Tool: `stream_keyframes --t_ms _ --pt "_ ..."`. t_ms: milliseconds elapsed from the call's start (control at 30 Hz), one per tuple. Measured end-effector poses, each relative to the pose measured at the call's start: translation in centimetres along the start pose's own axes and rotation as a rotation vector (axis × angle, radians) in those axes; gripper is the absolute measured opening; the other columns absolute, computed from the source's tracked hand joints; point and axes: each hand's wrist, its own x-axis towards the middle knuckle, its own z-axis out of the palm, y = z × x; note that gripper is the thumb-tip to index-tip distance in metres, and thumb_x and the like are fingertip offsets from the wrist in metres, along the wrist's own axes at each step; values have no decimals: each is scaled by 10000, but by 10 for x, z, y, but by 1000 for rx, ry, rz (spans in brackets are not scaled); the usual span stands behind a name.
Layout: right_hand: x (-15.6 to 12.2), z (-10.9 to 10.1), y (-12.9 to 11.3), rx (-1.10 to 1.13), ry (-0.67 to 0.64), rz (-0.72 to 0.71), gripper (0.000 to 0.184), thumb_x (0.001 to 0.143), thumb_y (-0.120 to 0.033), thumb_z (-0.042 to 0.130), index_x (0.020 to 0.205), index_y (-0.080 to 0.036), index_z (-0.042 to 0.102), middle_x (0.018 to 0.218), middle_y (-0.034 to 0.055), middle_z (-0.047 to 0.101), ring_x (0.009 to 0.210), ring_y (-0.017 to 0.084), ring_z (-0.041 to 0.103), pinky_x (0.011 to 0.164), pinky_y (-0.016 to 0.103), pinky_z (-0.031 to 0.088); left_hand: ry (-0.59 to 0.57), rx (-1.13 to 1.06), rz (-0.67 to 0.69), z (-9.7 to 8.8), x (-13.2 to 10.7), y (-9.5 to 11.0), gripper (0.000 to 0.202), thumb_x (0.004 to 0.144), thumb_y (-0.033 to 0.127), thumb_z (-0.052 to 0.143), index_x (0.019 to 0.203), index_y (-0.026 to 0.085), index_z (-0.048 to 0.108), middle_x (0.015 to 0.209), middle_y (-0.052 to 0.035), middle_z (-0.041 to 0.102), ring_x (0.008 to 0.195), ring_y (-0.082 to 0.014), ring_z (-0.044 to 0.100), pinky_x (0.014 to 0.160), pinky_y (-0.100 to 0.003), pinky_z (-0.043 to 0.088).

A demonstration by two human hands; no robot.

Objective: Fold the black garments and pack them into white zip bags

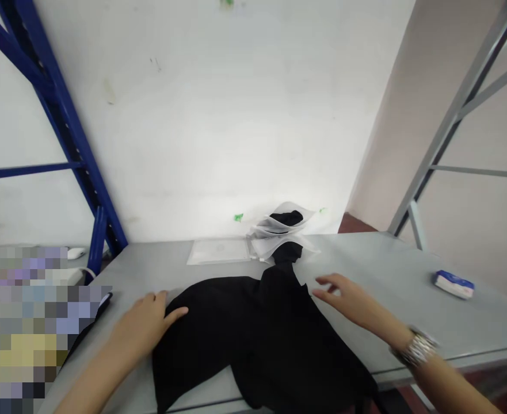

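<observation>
A black garment (pixel 257 333) lies spread across the grey table (pixel 387 270), hanging over the near edge. My left hand (pixel 147 325) rests flat on the garment's left edge, fingers stretched out. My right hand (pixel 343 296), with a metal watch on the wrist, hovers open at the garment's right side, fingers extended toward its upper part. Behind the garment, a clear plastic bag (pixel 281 230) holds another black piece of cloth that trails down onto the table.
A flat clear packet (pixel 219 251) lies by the wall. A small blue and white pack (pixel 453 284) sits at the table's right. Blue shelving (pixel 76 155) stands on the left, grey shelving (pixel 447 132) on the right. A white wall is close behind.
</observation>
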Motion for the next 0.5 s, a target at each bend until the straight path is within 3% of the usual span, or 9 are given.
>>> stream_keyframes --t_ms 67,133,167,233,333,367,433,500 --pt "22 22 -6 142 18 -51 454 709 -528 626 1034 -211 656 993 92 674 812 258 627 736 384 501 -100 -49 -39 0 13 0 312 699 469 578 680 161 625 716 -122 655 737 -323 631 665 -409 479" --pt "38 40 -14 257 26 -97 273 660 -458 680 803 -225 679 769 36 662 671 221 591 631 350 483 -189 -137 -21 -3 24 1 217 679 394 591 597 194 560 641 -45 632 643 -247 612 590 -315 452" --pt "45 44 -19 297 30 -115 208 652 -425 686 670 -222 649 655 12 619 610 201 559 593 336 465 -201 -177 -7 -7 29 4 197 681 366 583 582 203 533 609 -12 615 604 -214 600 563 -283 437" --pt "56 39 -33 337 43 -131 251 685 -402 659 548 -209 576 541 -16 537 543 169 506 554 318 438 -150 -231 6 -19 42 10 188 709 359 548 607 210 496 590 23 588 591 -180 587 557 -254 430" --pt "65 6 -56 520 86 -161 233 759 -422 610 711 -195 631 656 -6 608 612 160 556 605 305 465 55 -335 2 -53 60 25 211 777 423 470 757 213 471 735 25 603 753 -167 607 697 -253 464" --pt "65 -8 -62 697 127 -204 202 747 -396 643 779 -197 654 737 3 647 682 162 588 667 304 480 153 -397 8 -66 63 30 234 788 444 461 813 211 463 793 27 604 813 -159 609 755 -255 465" --pt "58 -35 -66 960 233 -261 156 696 -332 711 805 -224 681 779 -14 672 739 151 612 738 294 490 409 -645 39 -90 61 40 284 755 421 538 901 185 477 835 45 605 845 -140 615 808 -270 463" --pt "41 -51 -61 1024 299 -277 139 655 -280 742 785 -255 700 753 -27 674 715 149 615 726 297 503 500 -742 71 -101 48 42 332 750 376 553 983 145 506 867 52 609 841 -115 617 830 -307 455"
